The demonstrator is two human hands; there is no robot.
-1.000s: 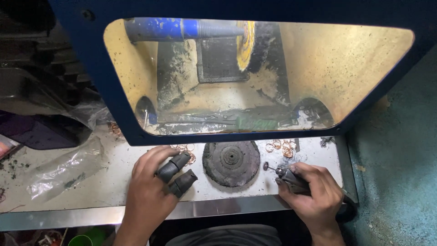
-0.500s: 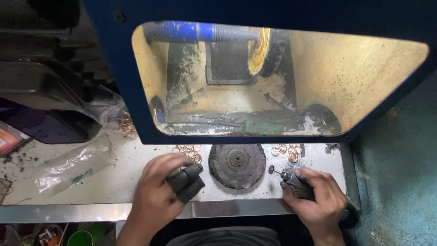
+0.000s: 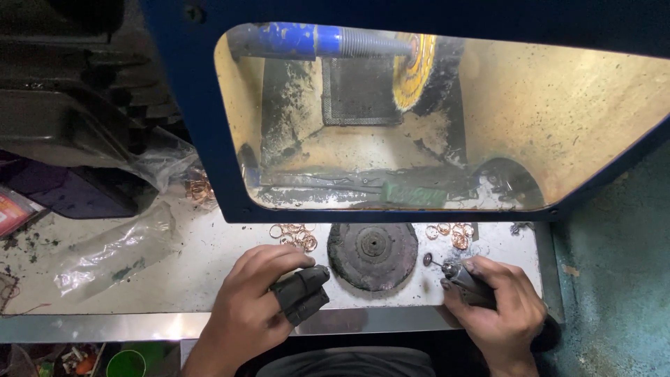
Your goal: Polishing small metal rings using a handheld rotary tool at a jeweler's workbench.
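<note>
On the bench ledge, left hand (image 3: 255, 307) half-curled, black finger guards (image 3: 301, 293) on, right hand (image 3: 497, 307) gripping rotary tool (image 3: 464, 281)

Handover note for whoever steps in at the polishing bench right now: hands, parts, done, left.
Left hand: on the bench, two fingers in dark finger guards, holding nothing I can see.
Right hand: gripping a small rotary handpiece, its tip pointing left toward the dark buffing disc lying flat between the hands.
Parts: copper-coloured rings in two small piles, left pile and right pile, at the hood's front edge.
Yellow buffing wheel sits on its spindle inside the hood.
Done: cannot tell which rings are finished.
Left: no ring in hand; one likely needs picking up.
</note>
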